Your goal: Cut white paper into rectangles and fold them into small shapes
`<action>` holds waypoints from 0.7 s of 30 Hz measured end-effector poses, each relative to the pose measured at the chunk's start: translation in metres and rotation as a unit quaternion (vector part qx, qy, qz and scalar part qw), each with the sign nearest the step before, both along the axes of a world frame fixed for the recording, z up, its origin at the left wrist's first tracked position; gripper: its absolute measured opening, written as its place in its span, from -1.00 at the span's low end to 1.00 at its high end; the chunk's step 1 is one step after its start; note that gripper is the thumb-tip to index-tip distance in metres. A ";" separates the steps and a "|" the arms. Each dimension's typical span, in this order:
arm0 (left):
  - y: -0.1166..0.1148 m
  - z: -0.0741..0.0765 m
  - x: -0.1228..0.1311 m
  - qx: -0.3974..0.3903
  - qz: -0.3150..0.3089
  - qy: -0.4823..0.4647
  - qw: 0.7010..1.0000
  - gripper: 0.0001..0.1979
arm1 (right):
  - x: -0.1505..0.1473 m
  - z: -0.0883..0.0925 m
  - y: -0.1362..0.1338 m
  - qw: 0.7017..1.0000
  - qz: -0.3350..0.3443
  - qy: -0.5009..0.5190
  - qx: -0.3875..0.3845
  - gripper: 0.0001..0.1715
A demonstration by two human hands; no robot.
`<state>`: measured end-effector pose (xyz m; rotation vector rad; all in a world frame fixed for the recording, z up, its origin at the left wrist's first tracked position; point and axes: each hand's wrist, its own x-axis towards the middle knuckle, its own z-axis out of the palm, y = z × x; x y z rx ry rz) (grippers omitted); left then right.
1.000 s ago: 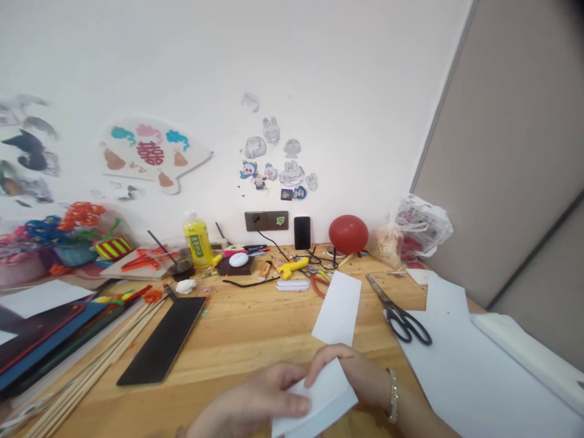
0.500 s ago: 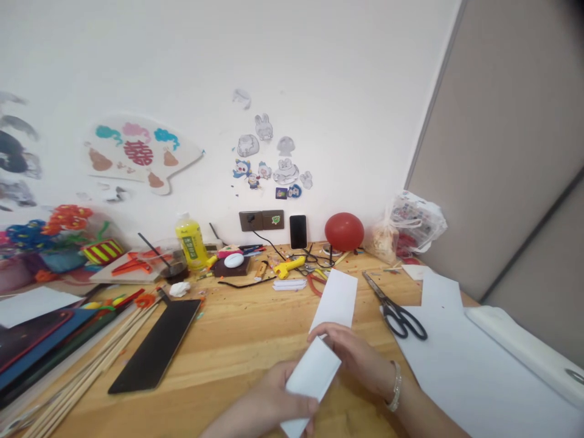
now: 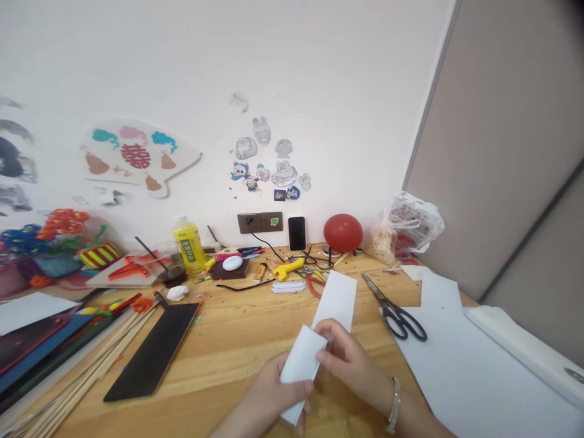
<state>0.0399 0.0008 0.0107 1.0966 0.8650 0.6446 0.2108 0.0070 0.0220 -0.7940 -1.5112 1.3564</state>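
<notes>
Counter carries a big white sheet at right, a loose paper strip beyond the hands, scissors with handles over the sheet's left edge. Left hand: grip clamped on lower folded paper, thumb across its face. Right hand: grip pinched on its upper right edge. Folded paper is up between both hands, near side. Change: right thumb now shows on the edge. Likely means firmer control of that edge.

Slim silvery bracelet around the right wrist
</notes>
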 end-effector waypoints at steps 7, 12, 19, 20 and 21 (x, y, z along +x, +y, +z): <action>0.002 -0.005 0.005 0.005 -0.007 0.007 1.000 -0.45 | 0.001 -0.002 0.003 0.997 -0.058 -0.050 -0.028 -0.73; -0.002 0.001 0.003 -0.004 -0.013 -0.019 1.000 -0.50 | 0.001 0.001 0.003 0.997 -0.031 -0.026 -0.063 -0.77; -0.002 0.002 0.000 0.007 -0.016 -0.014 1.000 -0.51 | 0.001 -0.001 0.004 0.996 -0.040 -0.023 -0.070 -0.73; -0.001 0.002 0.000 0.009 -0.019 -0.013 1.000 -0.51 | 0.000 -0.002 0.004 0.996 -0.043 -0.022 -0.072 -0.73; -0.001 0.002 0.000 0.011 -0.020 -0.013 1.000 -0.52 | 0.000 -0.002 0.005 0.996 -0.046 -0.021 -0.073 -0.72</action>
